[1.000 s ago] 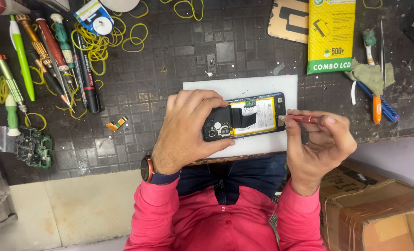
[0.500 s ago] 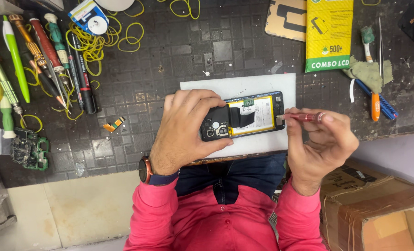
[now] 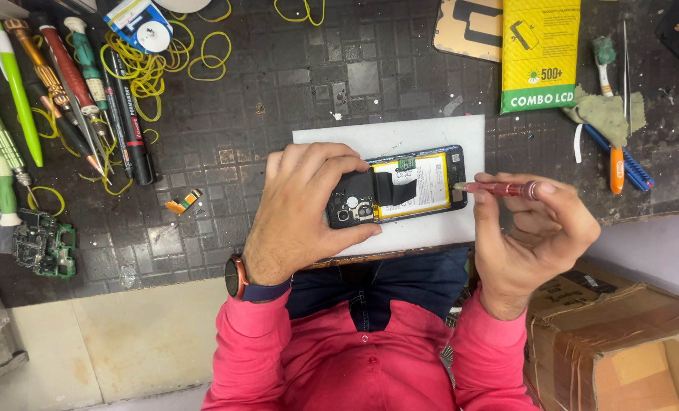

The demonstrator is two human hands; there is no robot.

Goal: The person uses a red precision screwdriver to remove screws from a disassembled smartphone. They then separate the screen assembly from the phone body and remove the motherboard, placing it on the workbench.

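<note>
Little has moved since the earlier frames: both hands stay on the phone, screwdriver tip holds at the same end. Left hand [image 3: 305,209] lies curled over the camera end of the opened smartphone [image 3: 408,186], fingers clamping its top edge, thumb on the lower edge. Right hand [image 3: 533,232] is closed around a red precision screwdriver [image 3: 499,188], pinched between thumb and fingers, tip touching the phone's right end. Phone lies back-off, yellow-labelled battery and black flex cable exposed, on a white mat [image 3: 431,131] at the front edge of the dark tiled bench [image 3: 309,84]. Far left: a row of screwdrivers [image 3: 57,72], yellow rubber bands [image 3: 137,68], a green circuit board [image 3: 44,243]. Right of the mat: yellow parts packet [image 3: 541,46], a toothbrush [image 3: 612,114] on a green rag. Cardboard box [image 3: 621,342] sits below the right hand, off the bench. Smartwatch [image 3: 236,275] on the left wrist.
</note>
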